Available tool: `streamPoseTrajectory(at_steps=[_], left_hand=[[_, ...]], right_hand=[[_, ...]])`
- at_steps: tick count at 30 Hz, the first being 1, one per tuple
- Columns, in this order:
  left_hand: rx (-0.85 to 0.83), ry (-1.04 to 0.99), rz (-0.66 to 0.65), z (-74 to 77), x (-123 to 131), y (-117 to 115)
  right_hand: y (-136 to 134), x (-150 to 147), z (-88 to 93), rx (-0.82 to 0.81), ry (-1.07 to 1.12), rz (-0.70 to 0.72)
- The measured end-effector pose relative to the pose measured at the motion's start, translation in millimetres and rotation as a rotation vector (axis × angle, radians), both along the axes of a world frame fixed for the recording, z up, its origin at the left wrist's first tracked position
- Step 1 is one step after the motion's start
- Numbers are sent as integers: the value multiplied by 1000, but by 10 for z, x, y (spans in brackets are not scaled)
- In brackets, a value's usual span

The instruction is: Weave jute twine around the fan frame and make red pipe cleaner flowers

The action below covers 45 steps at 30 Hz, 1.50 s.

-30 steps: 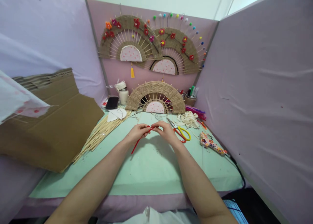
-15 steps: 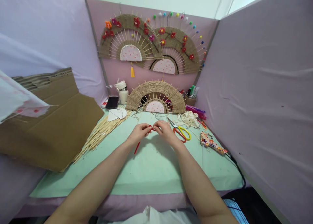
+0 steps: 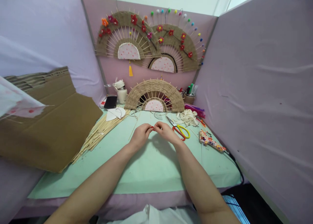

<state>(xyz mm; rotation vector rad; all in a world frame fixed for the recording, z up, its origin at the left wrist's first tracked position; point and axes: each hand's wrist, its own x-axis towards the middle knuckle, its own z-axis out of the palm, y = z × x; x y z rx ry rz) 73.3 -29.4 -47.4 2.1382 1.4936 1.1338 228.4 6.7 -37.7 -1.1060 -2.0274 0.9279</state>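
Over the middle of the green-covered table, my left hand (image 3: 141,133) and my right hand (image 3: 165,131) meet fingertip to fingertip. Both pinch a red pipe cleaner (image 3: 152,128), of which only a small bit shows; my fingers hide the rest. Just beyond them stands a twine-woven half-round fan (image 3: 156,87) with thin sticks and a dotted pink centre. Scissors (image 3: 180,129) with one red and one yellow handle lie close to my right hand.
Thin bamboo sticks (image 3: 99,133) and a large cardboard piece (image 3: 53,126) occupy the left. A flower-patterned glue gun (image 3: 210,141) with its cord lies right, near cream fabric strips (image 3: 187,117). Behind are a phone (image 3: 111,102), a white bottle (image 3: 121,92) and a pen holder (image 3: 189,98).
The red tail that hung below my left hand is out of sight now. My hands remain together in nearly the same place, and the view has shifted slightly.
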Motion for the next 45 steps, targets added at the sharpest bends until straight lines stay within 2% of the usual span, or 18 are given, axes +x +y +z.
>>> streamPoseTrajectory(at_steps=[4, 7, 10, 14, 17, 20, 25, 32, 38, 42, 45], left_hand=[[63, 242, -41, -56, 25, -33], [23, 136, -45, -49, 22, -23], [-177, -218, -22, 1, -27, 33], [-572, -701, -146, 67, -113, 96], [-732, -833, -244, 98, -137, 86], [-786, -851, -298, 113, -128, 57], [-764, -815, -298, 116, -111, 41], [-626, -703, -176, 96, -51, 61], [-334, -472, -70, 3, 19, 58], [-320, -392, -65, 3, 28, 35], [-366, -344, -81, 8, 9, 39]], right_hand=[[-9, 37, -36, -240, -40, -43], [16, 63, -56, -316, -13, -45], [63, 91, -33, -230, 145, -9], [85, 138, 45, -18, 228, -10], [54, 146, 85, 130, 185, 72], [18, 126, 96, 172, 171, 150], [-2, 112, 106, 204, 133, 166], [-21, 115, 110, 172, 28, 94], [-20, 107, 119, -36, 21, 50], [1, 155, 104, -186, 68, 106], [24, 189, 73, -224, 51, 124]])
